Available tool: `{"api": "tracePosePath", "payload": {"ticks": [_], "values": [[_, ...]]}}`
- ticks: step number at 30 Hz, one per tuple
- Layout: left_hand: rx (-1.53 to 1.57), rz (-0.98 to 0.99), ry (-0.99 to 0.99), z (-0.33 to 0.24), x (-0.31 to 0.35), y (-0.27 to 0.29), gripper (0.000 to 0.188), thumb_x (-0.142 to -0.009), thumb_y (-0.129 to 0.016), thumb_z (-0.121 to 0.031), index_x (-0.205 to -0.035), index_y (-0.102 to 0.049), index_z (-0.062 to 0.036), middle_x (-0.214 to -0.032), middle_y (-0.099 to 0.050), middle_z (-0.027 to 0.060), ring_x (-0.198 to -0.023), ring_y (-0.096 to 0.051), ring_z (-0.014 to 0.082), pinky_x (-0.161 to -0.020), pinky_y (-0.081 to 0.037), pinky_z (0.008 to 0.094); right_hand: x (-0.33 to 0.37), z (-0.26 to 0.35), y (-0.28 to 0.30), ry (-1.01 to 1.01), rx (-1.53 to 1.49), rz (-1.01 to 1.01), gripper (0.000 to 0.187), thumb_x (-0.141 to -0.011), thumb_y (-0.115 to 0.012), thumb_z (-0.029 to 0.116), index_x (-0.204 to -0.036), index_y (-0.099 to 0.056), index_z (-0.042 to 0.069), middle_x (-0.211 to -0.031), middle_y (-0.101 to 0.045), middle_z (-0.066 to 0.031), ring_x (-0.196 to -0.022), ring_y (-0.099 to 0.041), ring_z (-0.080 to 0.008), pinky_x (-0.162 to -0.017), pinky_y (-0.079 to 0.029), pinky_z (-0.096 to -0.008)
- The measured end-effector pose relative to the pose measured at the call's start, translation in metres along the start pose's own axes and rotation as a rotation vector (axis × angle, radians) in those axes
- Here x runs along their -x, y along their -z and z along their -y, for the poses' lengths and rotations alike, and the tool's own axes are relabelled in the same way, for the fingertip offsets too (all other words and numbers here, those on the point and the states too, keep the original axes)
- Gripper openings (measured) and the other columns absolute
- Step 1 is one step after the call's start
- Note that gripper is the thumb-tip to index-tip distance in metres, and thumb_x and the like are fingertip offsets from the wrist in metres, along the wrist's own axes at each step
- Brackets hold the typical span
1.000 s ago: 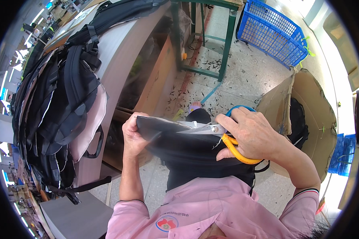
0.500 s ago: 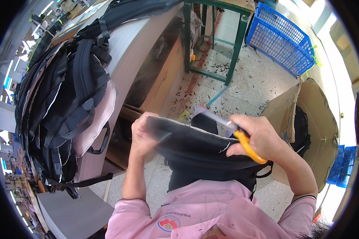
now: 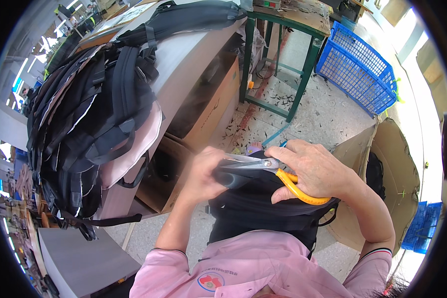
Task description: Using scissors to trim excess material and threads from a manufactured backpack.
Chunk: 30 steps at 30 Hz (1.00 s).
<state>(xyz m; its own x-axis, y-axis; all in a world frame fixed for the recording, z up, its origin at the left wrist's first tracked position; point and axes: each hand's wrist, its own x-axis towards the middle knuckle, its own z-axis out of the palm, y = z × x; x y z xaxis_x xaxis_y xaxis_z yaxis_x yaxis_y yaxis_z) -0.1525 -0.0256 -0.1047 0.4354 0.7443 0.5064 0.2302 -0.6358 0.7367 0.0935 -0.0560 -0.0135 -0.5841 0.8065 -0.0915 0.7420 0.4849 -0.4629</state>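
Black cloth (image 3: 268,191), draped just in front of the pink shirt (image 3: 258,258). Looks soft and bendy, likely light, maybe a bit stiff along the top. Probably not slippery and not easy to break. Best to pinch by the edge and pull a little tight, to stop flopping. Scissors (image 3: 269,164), also in front of the pink shirt, likely hard and a bit heavy. Best to hold by the handles, well away from the sharp blades.

Left hand (image 3: 203,174), a bit blurry, closed in a pinch on the edge of the cloth. Right hand (image 3: 313,171), curled round the handles of the scissors. Blades pointing toward the left hand; cannot tell about cloth between them.

Cloth dark and plain. Blades shiny and silvery, handle bright yellow. Ahead and left of the pink shirt, a heap of black bags (image 3: 99,124) on a pale surface (image 3: 184,59).
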Motion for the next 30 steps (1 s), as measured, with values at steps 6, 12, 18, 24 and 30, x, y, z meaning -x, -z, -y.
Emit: {"api": "tracePosePath", "payload": {"ticks": [6, 12, 18, 24, 30], "values": [[0.011, 0.013, -0.071, 0.003, 0.002, -0.001, 0.035, -0.058, -0.074, -0.019, -0.087, -0.06, -0.0029, -0.08, -0.061, 0.0109, -0.074, -0.057, 0.0292, -0.068, -0.044, 0.0352, -0.008, -0.004, -0.002, 0.125, -0.013, -0.046, 0.064, -0.069, -0.064, 0.058, -0.109, -0.052, 0.009, -0.07, -0.051, -0.0145, -0.066, -0.054, -0.0339, -0.058, -0.043, -0.0407], [0.004, 0.038, 0.093, 0.002, 0.0, -0.001, 0.035, -0.058, -0.073, -0.017, -0.088, -0.061, -0.0027, -0.083, -0.062, 0.0113, -0.076, -0.059, 0.0279, -0.066, -0.045, 0.0337, -0.002, -0.005, -0.001, 0.058, 0.066, -0.056, 0.046, -0.073, -0.068, 0.045, -0.092, -0.05, 0.007, -0.066, -0.055, -0.013, -0.062, -0.058, -0.0341, -0.053, -0.046, -0.0398], [0.229, -0.402, 0.277, -0.007, -0.015, 0.028, 0.028, -0.066, -0.065, 0.001, -0.093, -0.06, -0.0026, -0.085, -0.062, 0.001, -0.079, -0.059, 0.0109, -0.071, -0.046, 0.0226, 0.053, -0.038, 0.023, -0.195, -0.116, -0.734, 0.069, -0.064, -0.077, 0.046, -0.113, -0.05, 0.006, -0.07, -0.048, -0.003, -0.06, -0.047, -0.0137, -0.055, -0.04, -0.0266], [0.823, -0.71, 0.147, -0.001, -0.039, 0.029, 0.037, -0.078, -0.065, -0.006, -0.113, -0.055, -0.0024, -0.107, -0.059, 0.0072, -0.097, -0.057, 0.0176, -0.088, -0.044, 0.0303, 0.134, -0.085, -0.023, -0.515, -0.713, -1.165, 0.067, -0.077, -0.061, 0.053, -0.124, -0.043, 0.008, -0.082, -0.053, -0.0024, -0.074, -0.053, -0.0099, -0.063, -0.044, -0.0229], [1.322, -0.694, 0.536, 0.016, -0.01, -0.071, 0.044, -0.088, -0.056, -0.024, -0.125, -0.043, -0.0057, -0.117, -0.054, 0.0128, -0.104, -0.055, 0.0285, -0.09, -0.046, 0.042, 0.115, -0.118, -0.127, -0.211, -0.864, -1.342, 0.044, -0.078, -0.064, 0.019, -0.117, -0.05, 0.004, -0.093, -0.057, -0.0016, -0.075, -0.051, -0.0099, -0.07, -0.044, -0.0228]]}}
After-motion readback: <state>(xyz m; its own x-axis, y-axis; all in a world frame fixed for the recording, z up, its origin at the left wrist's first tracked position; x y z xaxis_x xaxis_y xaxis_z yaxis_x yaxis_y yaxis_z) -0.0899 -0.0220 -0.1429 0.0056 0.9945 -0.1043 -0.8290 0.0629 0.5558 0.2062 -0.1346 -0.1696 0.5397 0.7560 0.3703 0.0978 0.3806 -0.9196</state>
